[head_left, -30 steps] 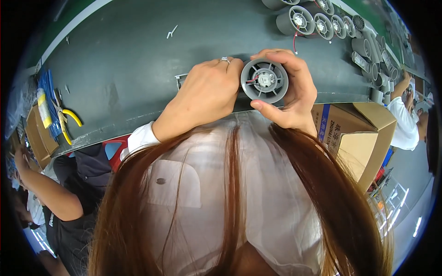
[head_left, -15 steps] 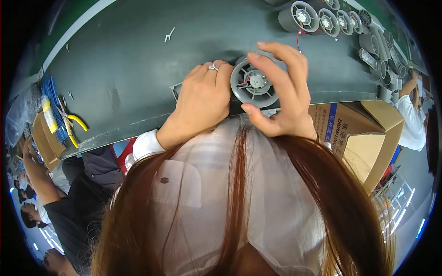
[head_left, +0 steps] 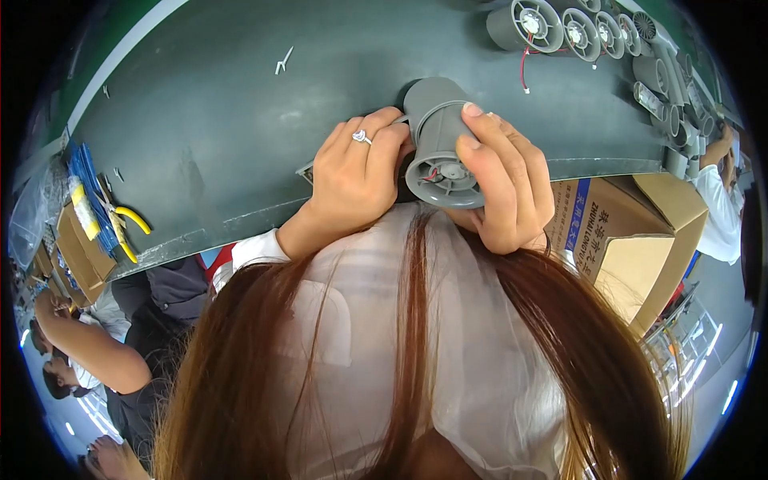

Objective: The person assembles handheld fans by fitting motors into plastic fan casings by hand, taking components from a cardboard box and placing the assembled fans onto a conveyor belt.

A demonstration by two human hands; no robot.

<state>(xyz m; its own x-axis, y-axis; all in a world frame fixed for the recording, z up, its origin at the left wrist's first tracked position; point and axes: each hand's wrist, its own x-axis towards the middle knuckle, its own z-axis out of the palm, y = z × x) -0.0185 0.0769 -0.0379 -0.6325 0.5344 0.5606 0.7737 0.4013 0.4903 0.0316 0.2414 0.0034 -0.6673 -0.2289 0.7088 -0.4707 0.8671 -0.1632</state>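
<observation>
A grey cylindrical fan housing (head_left: 436, 120) is tilted at the table's front edge, its open end with the spoked hub and a red wire turned toward me. My right hand (head_left: 512, 180) grips it from the right, fingers along its side; its thumb is mostly hidden. My left hand (head_left: 356, 164), wearing a ring, is closed at the housing's left side. Its fingertips disappear behind a small grey tab there and the housing. A small rectangular frame-like piece (head_left: 305, 171) shows partly beneath my left hand.
Several similar fan housings (head_left: 524, 26) with wires stand at the far right, beside grey tubular parts (head_left: 652, 76). A small white forked piece (head_left: 284, 61) lies on the dark table (head_left: 216, 104). Yellow-handled pliers (head_left: 132, 214) and blue strips (head_left: 84, 172) are left. An open cardboard box (head_left: 640, 232) sits right.
My right hand has closed from a spread pose onto the housing. The housing has tipped, so its side now shows and its open end faces lower. My left hand stays beside it.
</observation>
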